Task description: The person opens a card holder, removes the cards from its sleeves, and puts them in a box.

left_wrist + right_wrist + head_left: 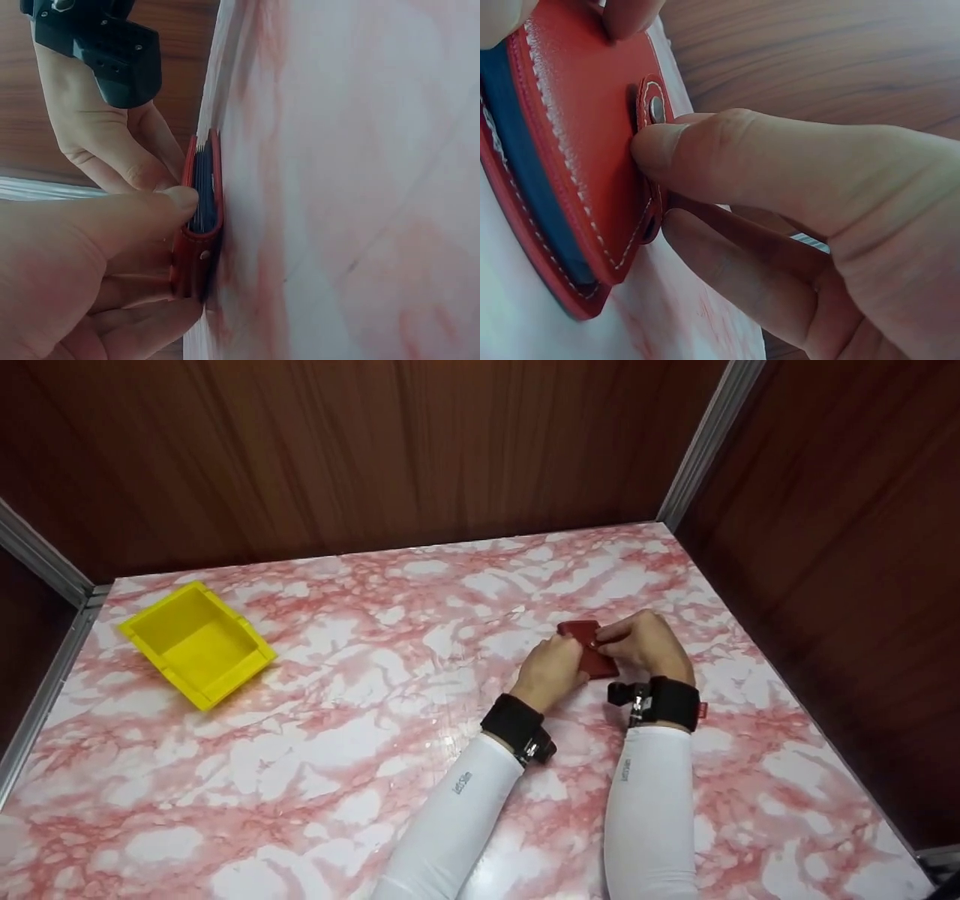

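Note:
A red leather card holder (600, 666) with white stitching lies on the table, right of the middle in the head view. My left hand (549, 671) grips its spine end, thumb on the edge and fingers along the cover. Dark card sleeves (202, 187) show between the covers in the left wrist view. On the other side, my right hand (654, 645) pinches the short closing strap (651, 94) between thumb and finger. A metal snap (657, 109) on that strap shows just beyond the thumb tip in the right wrist view.
A yellow plastic bin (199, 645) stands at the table's far left. Brown wood-look panels (360, 450) rise behind the red-and-white marbled table (315, 780) and along its sides, with metal framing (709, 442) at the corners.

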A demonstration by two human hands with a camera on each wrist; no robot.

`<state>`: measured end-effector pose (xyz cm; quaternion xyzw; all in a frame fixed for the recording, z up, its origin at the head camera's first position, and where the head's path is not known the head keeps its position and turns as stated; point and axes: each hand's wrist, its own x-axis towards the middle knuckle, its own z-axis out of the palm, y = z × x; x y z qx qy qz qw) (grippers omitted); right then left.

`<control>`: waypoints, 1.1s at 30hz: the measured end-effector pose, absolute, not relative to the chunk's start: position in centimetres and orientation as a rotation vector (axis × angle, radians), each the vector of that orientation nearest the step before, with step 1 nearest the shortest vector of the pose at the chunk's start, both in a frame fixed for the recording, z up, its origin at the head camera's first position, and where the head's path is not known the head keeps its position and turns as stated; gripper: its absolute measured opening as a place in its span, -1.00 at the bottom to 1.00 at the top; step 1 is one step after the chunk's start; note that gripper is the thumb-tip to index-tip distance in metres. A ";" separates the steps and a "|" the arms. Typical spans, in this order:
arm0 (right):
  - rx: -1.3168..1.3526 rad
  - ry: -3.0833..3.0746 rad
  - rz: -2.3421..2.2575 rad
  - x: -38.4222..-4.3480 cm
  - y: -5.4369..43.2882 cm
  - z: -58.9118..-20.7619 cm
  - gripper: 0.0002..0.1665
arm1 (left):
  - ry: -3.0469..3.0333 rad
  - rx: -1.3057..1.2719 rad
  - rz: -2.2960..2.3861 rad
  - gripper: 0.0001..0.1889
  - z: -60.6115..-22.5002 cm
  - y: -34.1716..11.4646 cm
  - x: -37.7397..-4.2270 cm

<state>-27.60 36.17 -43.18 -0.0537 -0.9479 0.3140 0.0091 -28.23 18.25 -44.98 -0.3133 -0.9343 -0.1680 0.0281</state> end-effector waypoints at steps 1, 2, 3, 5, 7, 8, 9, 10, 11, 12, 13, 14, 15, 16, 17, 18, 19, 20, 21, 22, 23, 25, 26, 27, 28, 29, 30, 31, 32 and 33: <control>-0.156 -2.961 0.975 -27.7 36.0 -43.2 -0.70 | -2.885 -0.960 -0.530 -0.72 -44.9 18.0 -28.3; -0.144 -2.962 0.976 -27.8 35.8 -43.1 -0.70 | -2.886 -0.953 -0.539 -0.72 -44.9 17.8 -28.3; -0.138 -2.961 0.977 -27.8 35.6 -43.1 -0.69 | -2.887 -0.945 -0.550 -0.72 -44.9 17.6 -28.3; -0.128 -2.962 0.985 -28.0 35.2 -43.2 -0.69 | -2.889 -0.929 -0.569 -0.72 -44.8 17.1 -28.4; -0.110 -2.972 0.994 -28.2 34.9 -43.2 -0.69 | -2.894 -0.914 -0.575 -0.71 -44.8 16.7 -28.4; -0.105 -2.975 1.004 -28.3 34.7 -43.2 -0.69 | -2.896 -0.909 -0.577 -0.71 -44.8 16.5 -28.5; -0.104 -2.980 1.011 -28.4 34.5 -43.2 -0.69 | -2.896 -0.908 -0.581 -0.70 -44.7 16.3 -28.6; -0.105 -2.985 1.018 -28.5 34.3 -43.2 -0.70 | -2.897 -0.907 -0.583 -0.70 -44.7 16.1 -28.6; -0.106 -2.990 1.026 -28.6 34.2 -43.1 -0.70 | -2.894 -0.911 -0.583 -0.69 -44.6 15.9 -28.7; -0.106 -2.994 1.035 -28.7 34.0 -43.1 -0.70 | -2.894 -0.912 -0.581 -0.69 -44.6 15.7 -28.8; -0.109 -2.992 1.048 -28.9 33.9 -43.1 -0.70 | -2.892 -0.912 -0.583 -0.69 -44.5 15.5 -28.9; -0.109 -2.990 1.055 -29.0 33.7 -43.0 -0.70 | -2.892 -0.911 -0.583 -0.69 -44.4 15.3 -29.0; -0.102 -2.991 1.050 -29.1 33.5 -43.0 -0.70 | -2.893 -0.908 -0.585 -0.70 -44.4 15.1 -29.1; -0.089 -2.992 1.043 -29.2 33.3 -43.0 -0.71 | -2.899 -0.902 -0.586 -0.72 -44.4 14.8 -29.2; -0.068 -2.994 1.036 -29.3 33.1 -43.1 -0.71 | -2.902 -0.898 -0.589 -0.73 -44.3 14.5 -29.3; -0.046 -2.994 1.030 -29.4 32.8 -43.1 -0.71 | -2.907 -0.891 -0.592 -0.75 -44.3 14.2 -29.4; -0.025 -2.994 1.023 -29.5 32.5 -43.1 -0.72 | -2.911 -0.885 -0.602 -0.77 -44.3 13.8 -29.5; 0.006 -2.999 1.010 -29.7 32.2 -43.2 -0.73 | -2.917 -0.878 -0.614 -0.78 -44.4 13.4 -29.6; 0.029 -3.003 1.003 -29.8 31.8 -43.2 -0.74 | -2.920 -0.872 -0.629 -0.79 -44.4 13.0 -29.6; 0.048 -3.004 1.005 -30.0 31.4 -43.2 -0.75 | -2.923 -0.864 -0.638 -0.79 -44.4 12.6 -29.7; 0.065 -3.006 1.014 -30.1 30.9 -43.2 -0.75 | -2.924 -0.858 -0.648 -0.80 -44.4 12.2 -29.8; 0.092 -3.007 1.016 -30.4 30.1 -43.2 -0.75 | -2.926 -0.841 -0.660 -0.80 -44.4 11.4 -29.8; 0.107 -3.008 1.018 -30.5 29.6 -43.2 -0.76 | -2.931 -0.831 -0.669 -0.80 -44.3 11.0 -29.9; 0.119 -3.008 1.014 -30.6 29.2 -43.3 -0.76 | -2.936 -0.822 -0.675 -0.80 -44.3 10.6 -30.0; 0.138 -3.007 1.005 -30.7 28.7 -43.3 -0.77 | -2.944 -0.811 -0.681 -0.80 -44.3 10.2 -30.0; 0.161 -3.006 0.987 -30.8 28.4 -43.3 -0.77 | -2.952 -0.799 -0.690 -0.81 -44.2 9.8 -30.1; 0.195 -3.006 0.955 -30.9 28.0 -43.3 -0.78 | -2.962 -0.787 -0.697 -0.81 -44.2 9.4 -30.1; 0.229 -3.007 0.930 -31.0 27.6 -43.3 -0.78 | -2.973 -0.773 -0.703 -0.81 -44.1 9.1 -30.2; 0.253 -3.005 0.917 -31.1 27.2 -43.4 -0.79 | -2.980 -0.762 -0.704 -0.80 -44.0 8.7 -30.2; 0.276 -3.003 0.901 -31.2 26.7 -43.4 -0.79 | -2.985 -0.753 -0.699 -0.79 -44.0 8.3 -30.3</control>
